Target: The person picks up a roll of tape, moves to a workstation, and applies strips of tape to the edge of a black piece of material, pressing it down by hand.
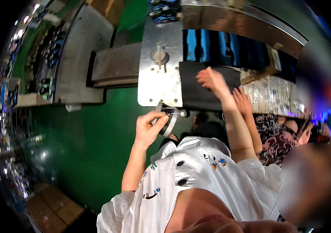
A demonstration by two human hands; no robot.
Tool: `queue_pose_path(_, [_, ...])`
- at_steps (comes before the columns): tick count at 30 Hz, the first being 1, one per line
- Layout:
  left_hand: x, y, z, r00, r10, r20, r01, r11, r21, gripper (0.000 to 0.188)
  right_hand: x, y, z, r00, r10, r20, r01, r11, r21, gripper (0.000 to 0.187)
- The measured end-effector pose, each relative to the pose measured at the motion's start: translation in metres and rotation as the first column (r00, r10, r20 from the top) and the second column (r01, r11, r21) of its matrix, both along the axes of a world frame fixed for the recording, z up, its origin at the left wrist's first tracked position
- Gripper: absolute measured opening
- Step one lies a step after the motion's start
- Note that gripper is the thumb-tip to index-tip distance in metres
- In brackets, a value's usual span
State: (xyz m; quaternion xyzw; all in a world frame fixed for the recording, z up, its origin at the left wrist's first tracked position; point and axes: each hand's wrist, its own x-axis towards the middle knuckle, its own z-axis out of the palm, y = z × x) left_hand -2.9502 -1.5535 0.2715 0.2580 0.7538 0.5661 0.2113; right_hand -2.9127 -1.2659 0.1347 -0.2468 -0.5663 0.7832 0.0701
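Observation:
My left hand [150,127] is beside the near corner of the metal table [159,87], thumb and fingers pinched on a thin pale stick-like thing [175,113]. Just under those fingers is a curved black-and-white object [168,126], its kind unclear. Over a flat black sheet [196,91] hangs my right hand [213,80], slightly blurred, fingers apart and nothing visible in them. Beyond the sheet lies a row of long blue and black pieces [205,46], perhaps fabric. Another person's hand [243,101] is close against my right forearm.
A round metal fitting with an upright rod [159,56] stands on the table. Dark blue-patterned items [163,11] are piled at its far end. A brown cardboard strip [260,73] lies to the right. Left are a grey machine [83,50] and green floor [80,143]; cardboard boxes [54,206] sit lower left.

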Motion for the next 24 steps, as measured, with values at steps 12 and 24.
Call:
queue_pose_path(12, [0.024, 0.048, 0.021, 0.735, -0.645, -0.208, 0.667, 0.743, 0.054, 0.006, 0.107, -0.069, 0.091, 0.975, 0.042, -0.218, -0.126, 0.914, -0.386, 0.038])
queue_pose_path(24, [0.043, 0.062, 0.020, 0.704, -0.699, -0.122, 0.710, 0.696, 0.106, 0.008, 0.137, -0.084, 0.123, 0.929, -0.299, -0.217, 0.335, 0.930, 0.151, 0.011])
